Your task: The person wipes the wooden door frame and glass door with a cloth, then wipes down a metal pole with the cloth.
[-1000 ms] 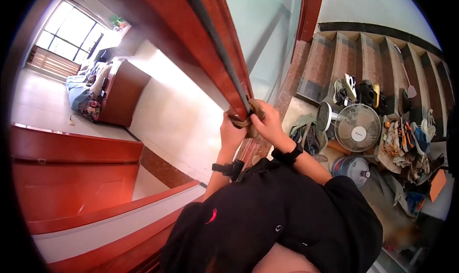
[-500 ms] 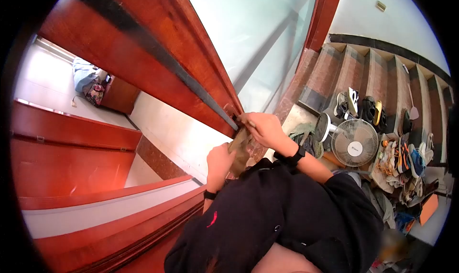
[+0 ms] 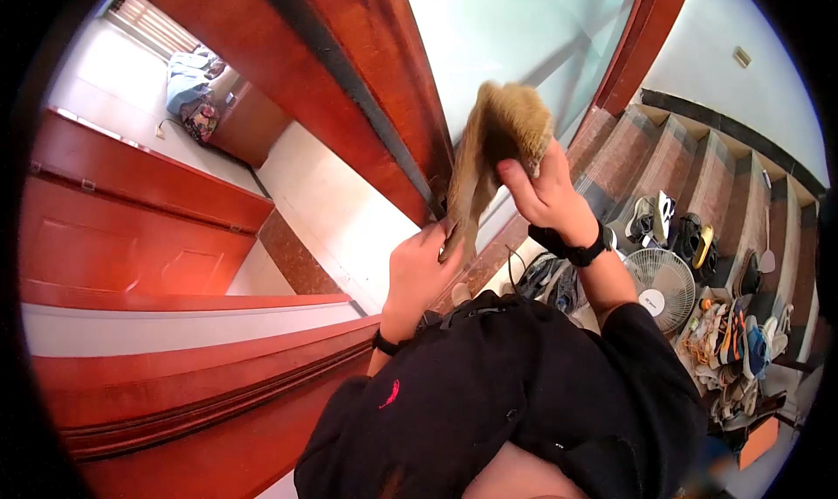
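A brown, fuzzy cloth hangs folded between my two hands in front of the door edge. My right hand is closed on its right part, thumb pressed against the inner fold. Lower down on the left, my left hand pinches the cloth's bottom corner, its fingertips partly hidden. Right beside the cloth stands the edge of a red-brown wooden door with a dark strip along it.
Stairs rise on the right, with several shoes on and around them. A fan and a pile of shoes lie below. Through the doorway on the left are a wooden cabinet and a floral bag.
My right hand has moved up and right, away from the door edge, lifting and spreading the cloth. My left hand keeps hold low down. The view has shifted slightly.
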Demonstrator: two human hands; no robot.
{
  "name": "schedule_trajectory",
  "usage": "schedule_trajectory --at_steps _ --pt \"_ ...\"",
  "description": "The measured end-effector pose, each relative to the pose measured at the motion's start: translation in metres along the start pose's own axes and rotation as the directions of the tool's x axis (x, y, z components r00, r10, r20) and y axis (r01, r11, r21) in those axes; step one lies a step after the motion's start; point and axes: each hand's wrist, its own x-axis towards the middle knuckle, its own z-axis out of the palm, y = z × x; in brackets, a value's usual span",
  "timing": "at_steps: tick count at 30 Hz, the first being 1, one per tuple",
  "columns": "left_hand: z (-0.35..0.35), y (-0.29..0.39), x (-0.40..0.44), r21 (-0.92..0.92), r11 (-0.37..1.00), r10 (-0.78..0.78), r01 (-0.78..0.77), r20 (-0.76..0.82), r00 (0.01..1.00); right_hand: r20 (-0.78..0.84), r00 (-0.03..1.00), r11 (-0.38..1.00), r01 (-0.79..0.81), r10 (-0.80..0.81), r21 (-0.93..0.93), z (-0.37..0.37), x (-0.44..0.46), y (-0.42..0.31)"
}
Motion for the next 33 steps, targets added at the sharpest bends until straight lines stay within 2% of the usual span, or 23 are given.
schedule_trajectory --at_steps 2,3,4,6,7,9,10,12,14,16,17,18,19,21,23,24,26,27,29,30,31,32,33 --pt "-0.012 0.004 0.001 0.068 0.950 0.313 -0.306 -0.284 0.907 0.288 0.957 0.999 0.042 -0.035 -0.020 -0.002 0.022 0.002" --pt "-0.024 0.012 0.003 0.134 0.903 0.430 -0.409 -0.293 0.854 0.318 0.934 0.952 0.231 -0.161 -0.198 0.003 0.031 0.007" --pt "-0.024 0.011 0.003 0.137 0.906 0.423 -0.400 -0.297 0.856 0.258 0.920 0.899 0.359 -0.295 -0.251 0.012 0.041 0.006" --pt "-0.021 0.004 0.001 0.224 0.897 0.435 -0.380 -0.307 0.846 0.424 0.887 0.872 0.345 -0.182 -0.348 0.023 0.047 0.016" --pt "-0.018 -0.001 -0.001 0.208 0.914 0.400 -0.349 -0.306 0.864 0.424 0.887 0.874 0.345 -0.185 -0.342 0.030 0.047 0.026" --pt "-0.015 -0.003 -0.006 0.199 0.936 0.340 -0.291 -0.293 0.893 0.258 0.904 0.801 0.424 -0.342 -0.424 0.046 0.038 0.047" --pt "-0.013 -0.003 -0.009 0.185 0.954 0.281 -0.235 -0.278 0.919 0.259 0.902 0.801 0.427 -0.345 -0.420 0.050 0.032 0.051" --pt "-0.011 -0.008 -0.012 0.163 0.961 0.264 -0.226 -0.275 0.924 0.204 0.954 0.862 0.289 -0.221 -0.415 0.055 0.019 0.056" --pt "-0.008 -0.014 -0.015 0.139 0.966 0.249 -0.218 -0.265 0.932 0.199 0.964 0.891 0.244 -0.179 -0.384 0.061 -0.003 0.063" --pt "-0.004 -0.018 -0.015 0.121 0.961 0.267 -0.250 -0.159 0.950 0.243 0.966 0.904 0.177 -0.084 -0.388 0.063 -0.025 0.068" --pt "0.000 -0.019 -0.015 0.122 0.960 0.269 -0.251 -0.163 0.949 0.279 0.960 0.914 0.146 -0.038 -0.378 0.065 -0.036 0.070" --pt "0.004 -0.021 -0.016 0.134 0.963 0.244 -0.234 -0.059 0.968 0.305 0.952 0.927 0.100 0.017 -0.362 0.066 -0.049 0.073" --pt "0.007 -0.024 -0.018 0.148 0.965 0.212 -0.216 0.043 0.976 0.284 0.959 0.923 0.108 0.002 -0.370 0.069 -0.058 0.074" --pt "0.011 -0.027 -0.019 0.144 0.966 0.199 -0.213 0.101 0.975 0.263 0.965 0.921 0.116 -0.015 -0.372 0.074 -0.077 0.078" --pt "0.018 -0.031 -0.021 0.130 0.973 0.168 -0.193 0.181 0.969 0.367 0.924 0.925 0.042 0.108 -0.378 0.074 -0.101 0.084" --pt "0.020 -0.031 -0.022 0.131 0.975 0.155 -0.179 0.175 0.972 0.377 0.921 0.929 0.046 0.103 -0.367 0.074 -0.107 0.083" --pt "0.022 -0.031 -0.027 0.149 0.979 0.094 -0.139 0.275 0.957 0.301 0.947 0.945 -0.010 0.114 -0.326 0.077 -0.120 0.079" --pt "0.024 -0.032 -0.031 0.158 0.982 0.058 -0.101 0.254 0.965 0.381 0.903 0.913 -0.029 0.199 -0.408 0.077 -0.139 0.083" --pt "0.032 -0.039 -0.044 0.116 0.992 0.014 -0.055 0.331 0.944 0.405 0.869 0.939 -0.169 0.285 -0.299 0.077 -0.139 0.069" --pt "0.038 -0.043 -0.055 0.127 0.992 -0.047 0.012 0.271 0.961 0.406 0.896 0.925 -0.015 0.181 -0.379 0.078 -0.159 0.076" --pt "0.046 -0.049 -0.065 0.140 0.990 -0.015 -0.027 0.287 0.958 0.409 0.885 0.931 -0.069 0.222 -0.358 0.076 -0.163 0.073" --pt "0.055 -0.053 -0.072 0.159 0.986 0.007 -0.058 0.300 0.954 0.491 0.840 0.903 0.005 0.229 -0.430 0.071 -0.177 0.082" --pt "0.060 -0.057 -0.075 0.111 0.993 -0.008 -0.028 0.307 0.952 0.569 0.734 0.865 -0.052 0.372 -0.498 0.067 -0.169 0.075"
